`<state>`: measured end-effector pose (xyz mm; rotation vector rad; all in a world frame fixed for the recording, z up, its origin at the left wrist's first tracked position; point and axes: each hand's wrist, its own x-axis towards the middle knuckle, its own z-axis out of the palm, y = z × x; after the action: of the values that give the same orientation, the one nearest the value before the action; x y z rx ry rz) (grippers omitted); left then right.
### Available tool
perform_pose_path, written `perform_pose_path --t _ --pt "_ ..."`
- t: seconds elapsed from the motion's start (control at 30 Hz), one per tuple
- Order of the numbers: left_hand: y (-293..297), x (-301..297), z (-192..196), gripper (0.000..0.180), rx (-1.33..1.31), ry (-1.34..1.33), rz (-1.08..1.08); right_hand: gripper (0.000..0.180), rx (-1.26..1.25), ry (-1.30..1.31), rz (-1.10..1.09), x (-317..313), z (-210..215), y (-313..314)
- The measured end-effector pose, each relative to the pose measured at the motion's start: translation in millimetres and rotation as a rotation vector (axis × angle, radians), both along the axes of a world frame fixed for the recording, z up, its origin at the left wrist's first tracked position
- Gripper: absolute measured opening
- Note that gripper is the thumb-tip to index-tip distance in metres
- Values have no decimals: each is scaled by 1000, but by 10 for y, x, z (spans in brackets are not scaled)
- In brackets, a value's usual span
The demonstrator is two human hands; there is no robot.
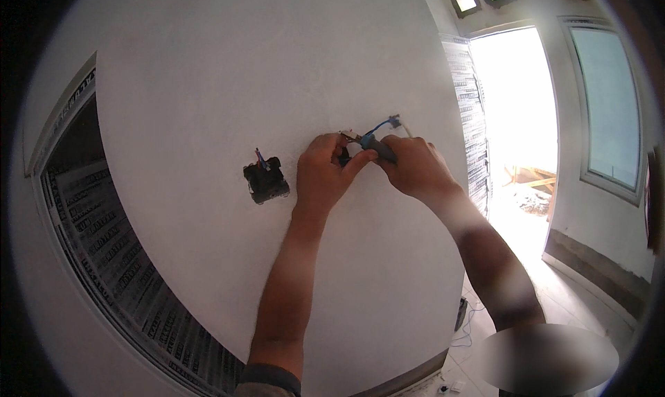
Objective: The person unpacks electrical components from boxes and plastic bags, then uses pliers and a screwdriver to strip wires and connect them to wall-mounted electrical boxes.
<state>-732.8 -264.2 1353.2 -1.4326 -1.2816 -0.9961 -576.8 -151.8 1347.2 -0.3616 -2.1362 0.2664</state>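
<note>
Both my hands are raised together against the white wall (374, 258). My right hand (418, 167) is wrapped round a hand tool with a grey and blue handle (377, 147), its front end pointing left; its exact kind is unclear. Close beside it, my left hand (325, 170) is closed, thumb reaching toward the handle. A small metallic piece (349, 134) shows at its fingertips, but what it grips is mostly hidden. A blue wire (377, 127) runs from there up to a small dark piece (395, 121) at the wall.
Left of my hands, a dark recessed wall box (266, 181) has wires sticking out. A doorway with printed wrapping (104, 237) is at far left. On the right are a bright open doorway (516, 120) and a window (609, 109). A thin cable (465, 338) lies on the tiled floor.
</note>
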Motion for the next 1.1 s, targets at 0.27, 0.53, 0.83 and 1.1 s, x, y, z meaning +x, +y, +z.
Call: perform_pose_path --t 0.27,0.53,0.83,1.1 --pt "161 29 -19 38 43 -127 172 21 -165 349 93 -10 -90 -55" --pt "-416 -53 -41 44 -5 -27 -114 27 -300 445 222 324 -311 -35" --pt "-249 2 59 38 -153 136 289 28 -510 342 363 357 -999 201" --pt "-62 -44 -30 15 121 -21 93 29 -469 339 362 505 -1341 350"
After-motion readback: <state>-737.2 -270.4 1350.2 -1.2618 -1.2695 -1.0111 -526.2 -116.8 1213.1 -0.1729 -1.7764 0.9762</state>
